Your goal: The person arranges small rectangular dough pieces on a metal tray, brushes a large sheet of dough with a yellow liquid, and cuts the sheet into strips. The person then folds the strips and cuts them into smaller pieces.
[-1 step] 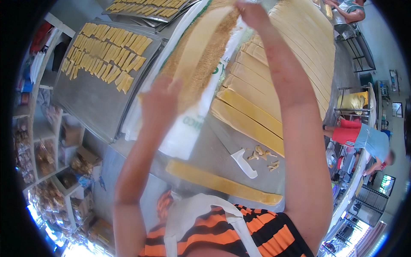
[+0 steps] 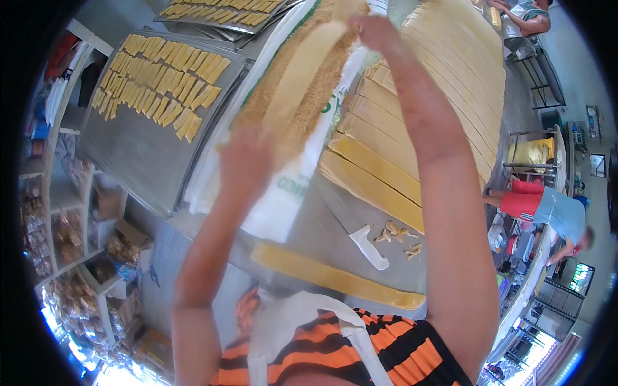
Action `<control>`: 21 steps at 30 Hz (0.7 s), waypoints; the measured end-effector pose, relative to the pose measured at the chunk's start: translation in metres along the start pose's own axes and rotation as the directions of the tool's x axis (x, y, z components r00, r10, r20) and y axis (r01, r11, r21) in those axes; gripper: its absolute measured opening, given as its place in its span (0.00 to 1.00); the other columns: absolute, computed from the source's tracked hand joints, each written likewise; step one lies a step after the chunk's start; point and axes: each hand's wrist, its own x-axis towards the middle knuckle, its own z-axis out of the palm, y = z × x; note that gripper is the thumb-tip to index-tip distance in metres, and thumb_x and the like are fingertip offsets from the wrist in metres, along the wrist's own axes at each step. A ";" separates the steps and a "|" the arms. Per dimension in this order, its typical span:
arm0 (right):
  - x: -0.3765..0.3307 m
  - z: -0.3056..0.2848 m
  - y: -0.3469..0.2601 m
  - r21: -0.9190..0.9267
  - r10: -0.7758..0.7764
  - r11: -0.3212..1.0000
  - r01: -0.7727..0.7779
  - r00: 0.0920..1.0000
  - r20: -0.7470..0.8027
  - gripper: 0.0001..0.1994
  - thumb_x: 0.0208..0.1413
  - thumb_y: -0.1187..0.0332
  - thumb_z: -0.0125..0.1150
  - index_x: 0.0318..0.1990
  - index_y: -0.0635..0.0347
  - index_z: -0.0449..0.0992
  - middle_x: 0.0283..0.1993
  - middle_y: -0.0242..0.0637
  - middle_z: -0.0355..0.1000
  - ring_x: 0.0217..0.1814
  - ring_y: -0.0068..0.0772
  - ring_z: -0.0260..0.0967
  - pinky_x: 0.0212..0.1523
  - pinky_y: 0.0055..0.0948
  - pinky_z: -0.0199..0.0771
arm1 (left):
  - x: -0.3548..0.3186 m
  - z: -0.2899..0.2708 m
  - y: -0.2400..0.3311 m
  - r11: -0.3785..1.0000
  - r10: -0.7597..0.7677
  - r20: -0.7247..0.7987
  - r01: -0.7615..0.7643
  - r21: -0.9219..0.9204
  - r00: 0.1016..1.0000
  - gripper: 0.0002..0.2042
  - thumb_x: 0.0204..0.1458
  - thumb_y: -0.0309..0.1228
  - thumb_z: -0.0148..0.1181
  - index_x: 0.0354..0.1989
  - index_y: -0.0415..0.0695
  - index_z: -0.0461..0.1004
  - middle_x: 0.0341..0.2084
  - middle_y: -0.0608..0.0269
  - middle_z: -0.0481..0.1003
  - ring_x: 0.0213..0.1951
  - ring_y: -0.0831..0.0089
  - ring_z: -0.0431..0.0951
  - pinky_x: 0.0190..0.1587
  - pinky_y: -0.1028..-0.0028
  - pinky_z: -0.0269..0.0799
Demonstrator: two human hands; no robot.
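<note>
Pale-yellow flat dough strip [image 2: 298, 83] over fine brown crumbs [image 2: 326, 78] has shifted slightly nearer with left hand [image 2: 248, 152] and right hand [image 2: 380, 34], apparently settling lengthwise; whether their blurred fingers grip it, I cannot tell.

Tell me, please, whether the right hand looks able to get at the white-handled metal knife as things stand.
Probably yes: the knife's handle lies uncovered on the grey metal table. The right hand, though, is by the long pale dough strip and would first have to draw back.
</note>
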 end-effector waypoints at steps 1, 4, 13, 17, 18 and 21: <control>-0.001 0.020 -0.006 0.026 -0.033 0.999 0.034 0.998 -0.056 0.13 0.59 0.67 0.55 0.51 0.47 0.78 0.44 0.36 0.79 0.50 0.40 0.76 0.51 0.43 0.73 | -0.003 0.014 -0.003 1.000 -0.001 -0.031 0.001 -0.027 1.000 0.13 0.53 0.33 0.63 0.46 0.46 0.78 0.47 0.53 0.75 0.47 0.54 0.77 0.46 0.57 0.74; -0.005 0.055 -0.020 0.064 -0.113 0.991 0.116 0.993 -0.045 0.16 0.59 0.65 0.53 0.52 0.40 0.78 0.52 0.34 0.78 0.55 0.43 0.74 0.54 0.46 0.72 | -0.002 0.042 -0.007 0.995 -0.073 0.088 0.078 -0.058 0.993 0.12 0.53 0.36 0.63 0.44 0.46 0.77 0.46 0.53 0.75 0.50 0.54 0.76 0.47 0.56 0.73; 0.051 0.056 -0.016 0.000 -0.123 0.992 0.126 0.969 -0.214 0.14 0.59 0.65 0.56 0.51 0.47 0.80 0.51 0.35 0.78 0.55 0.43 0.74 0.54 0.44 0.73 | 0.039 0.045 -0.022 0.960 -0.210 0.187 0.238 -0.148 0.960 0.18 0.53 0.36 0.65 0.50 0.45 0.73 0.47 0.55 0.74 0.52 0.54 0.74 0.51 0.57 0.72; 0.080 0.081 -0.011 -0.091 -0.126 0.991 0.101 0.934 -0.335 0.11 0.55 0.65 0.60 0.44 0.51 0.82 0.47 0.40 0.79 0.52 0.44 0.76 0.51 0.42 0.73 | 0.043 0.048 -0.019 0.905 -0.298 0.261 0.359 -0.229 0.918 0.24 0.51 0.37 0.66 0.56 0.46 0.71 0.48 0.54 0.73 0.54 0.53 0.73 0.54 0.58 0.71; 0.087 0.085 -0.011 -0.076 -0.094 0.994 0.075 0.955 -0.282 0.11 0.54 0.64 0.60 0.44 0.51 0.82 0.47 0.40 0.79 0.52 0.44 0.76 0.51 0.43 0.73 | 0.045 0.048 -0.019 0.893 -0.303 0.262 0.369 -0.258 0.916 0.25 0.51 0.37 0.67 0.58 0.46 0.70 0.49 0.54 0.73 0.54 0.53 0.73 0.54 0.58 0.71; 0.110 0.086 -0.013 -0.046 0.024 0.998 -0.030 0.991 -0.135 0.11 0.53 0.64 0.60 0.43 0.51 0.83 0.48 0.41 0.79 0.53 0.45 0.75 0.52 0.43 0.73 | 0.048 0.045 -0.021 0.919 -0.282 0.209 0.327 -0.222 0.936 0.24 0.49 0.36 0.68 0.55 0.45 0.70 0.49 0.54 0.72 0.54 0.53 0.72 0.54 0.58 0.70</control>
